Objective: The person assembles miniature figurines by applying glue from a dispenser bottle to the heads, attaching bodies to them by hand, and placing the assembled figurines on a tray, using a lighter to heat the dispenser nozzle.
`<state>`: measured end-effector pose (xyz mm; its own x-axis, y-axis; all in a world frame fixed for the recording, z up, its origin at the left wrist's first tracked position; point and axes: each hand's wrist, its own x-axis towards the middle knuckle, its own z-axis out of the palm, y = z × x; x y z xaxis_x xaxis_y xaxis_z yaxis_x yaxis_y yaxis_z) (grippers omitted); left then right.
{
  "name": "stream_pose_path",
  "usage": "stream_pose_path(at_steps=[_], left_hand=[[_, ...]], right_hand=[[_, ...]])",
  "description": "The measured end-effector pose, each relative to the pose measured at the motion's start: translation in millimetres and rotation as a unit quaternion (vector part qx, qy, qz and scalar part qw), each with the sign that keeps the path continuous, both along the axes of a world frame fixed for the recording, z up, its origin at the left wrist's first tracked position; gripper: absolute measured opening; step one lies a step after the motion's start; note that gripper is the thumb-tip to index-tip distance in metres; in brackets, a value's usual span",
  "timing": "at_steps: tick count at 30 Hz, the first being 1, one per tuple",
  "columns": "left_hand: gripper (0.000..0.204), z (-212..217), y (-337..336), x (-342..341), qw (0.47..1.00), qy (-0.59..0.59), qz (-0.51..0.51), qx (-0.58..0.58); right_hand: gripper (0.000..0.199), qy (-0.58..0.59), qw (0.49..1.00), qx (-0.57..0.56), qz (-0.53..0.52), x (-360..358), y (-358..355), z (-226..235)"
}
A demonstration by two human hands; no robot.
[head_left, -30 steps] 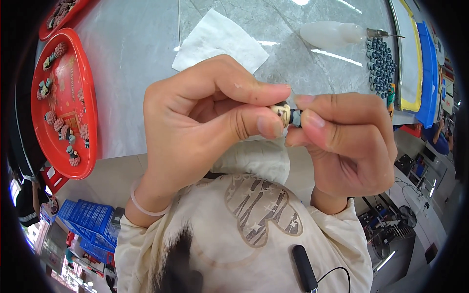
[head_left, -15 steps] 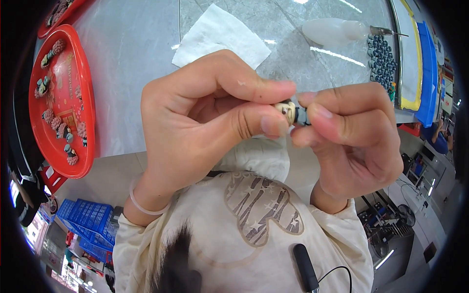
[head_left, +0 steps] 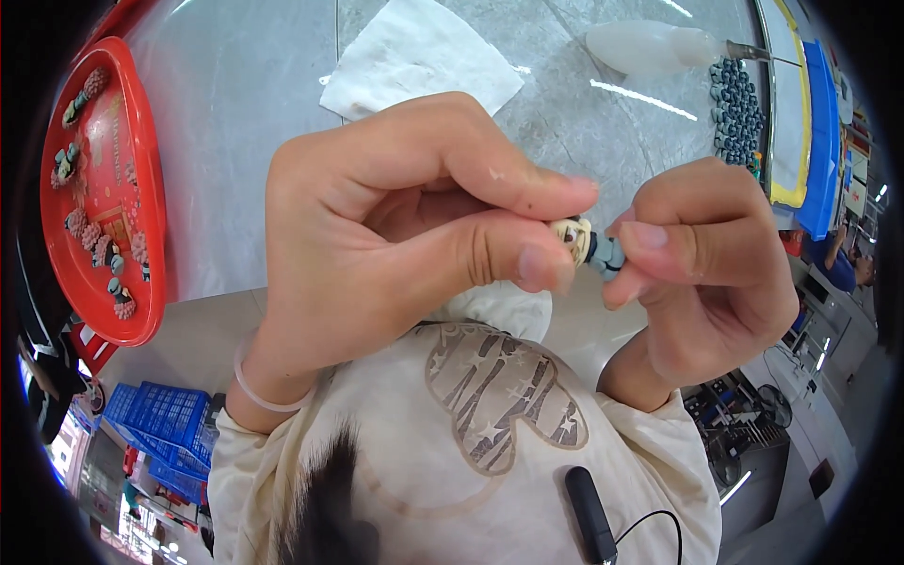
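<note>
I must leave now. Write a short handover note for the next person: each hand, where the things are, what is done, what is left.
Left hand: thumb and forefinger pinch the pale head end of a small figurine.
Right hand: fingertips pinch its grey-blue body end. Both hands hold it up close, above the grey table.
Things: red tray with more small figurines at the left; white tissue at the top; pile of small grey-blue parts and a translucent bottle at the top right.
Done: the two ends meet.
Left: I cannot tell whether they are fully joined.

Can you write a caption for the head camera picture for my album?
Two hands, left hand and right hand, pinch a tiny figurine above a grey table.
</note>
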<state>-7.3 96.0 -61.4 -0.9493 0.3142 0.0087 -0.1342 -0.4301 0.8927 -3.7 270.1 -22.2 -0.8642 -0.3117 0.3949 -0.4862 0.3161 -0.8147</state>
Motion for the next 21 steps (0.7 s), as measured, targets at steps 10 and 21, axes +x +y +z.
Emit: stream_pose_path(at_steps=[10, 21], left_hand=[[0.027, 4, 1, 0, 1.0, -0.022, 0.001, -0.01], [0.054, 0, 3, 0, 0.998, 0.049, -0.046, 0.009]], right_hand=[[0.015, -0.05, 0.997, -0.031, -0.041, 11, -1, -6], [0.045, -0.06, 0.993, -0.1, -0.034, 11, 1, -26]])
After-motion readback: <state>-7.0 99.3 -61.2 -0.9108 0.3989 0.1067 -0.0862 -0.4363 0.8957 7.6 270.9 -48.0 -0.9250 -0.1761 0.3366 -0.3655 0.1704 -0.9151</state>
